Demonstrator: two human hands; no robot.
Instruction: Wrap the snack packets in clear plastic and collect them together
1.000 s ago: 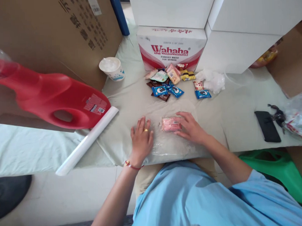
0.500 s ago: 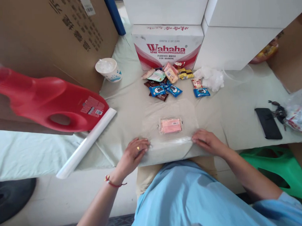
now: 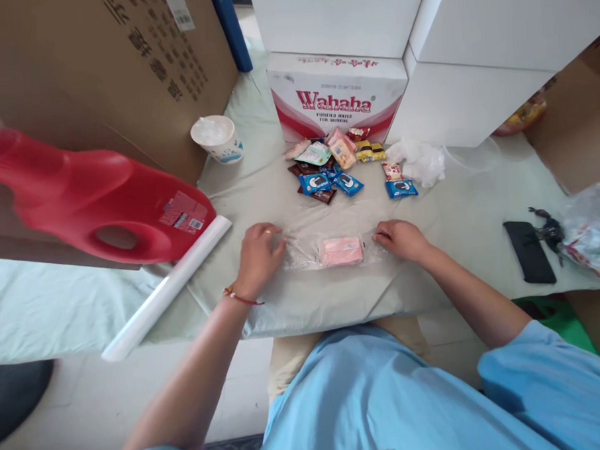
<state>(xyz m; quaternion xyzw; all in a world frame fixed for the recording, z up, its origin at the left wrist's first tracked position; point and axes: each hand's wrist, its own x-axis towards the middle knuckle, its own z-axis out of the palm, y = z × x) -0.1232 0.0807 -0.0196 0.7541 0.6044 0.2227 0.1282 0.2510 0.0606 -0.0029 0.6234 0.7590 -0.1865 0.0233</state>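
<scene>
A pink packaged snack (image 3: 341, 251) lies on the cloth, covered by a sheet of clear plastic film (image 3: 301, 255) that spreads out on both sides of it. My left hand (image 3: 261, 253) pinches the film's left end, thumb and fingers together. At the right end, my right hand (image 3: 401, 239) closes its fingertips on the film too. Just beyond is a pile of small wrapped snacks (image 3: 320, 181) in blue, brown, yellow and pink. A roll of cling film (image 3: 168, 287) lies slantwise at the left, against a red jug (image 3: 110, 207).
A paper cup (image 3: 219, 139) holding plastic stands at the back left beside a cardboard box (image 3: 164, 78). White Wahaba-style lettered cartons (image 3: 339, 104) form the back wall. Crumpled plastic (image 3: 421, 161), a black phone (image 3: 528, 251), keys (image 3: 549, 231) and a plastic bag (image 3: 593, 232) lie to the right.
Both hands have moved away from my body, bringing the near edge of the film up and over the pink snack. The film is now narrower and bunched around it.
</scene>
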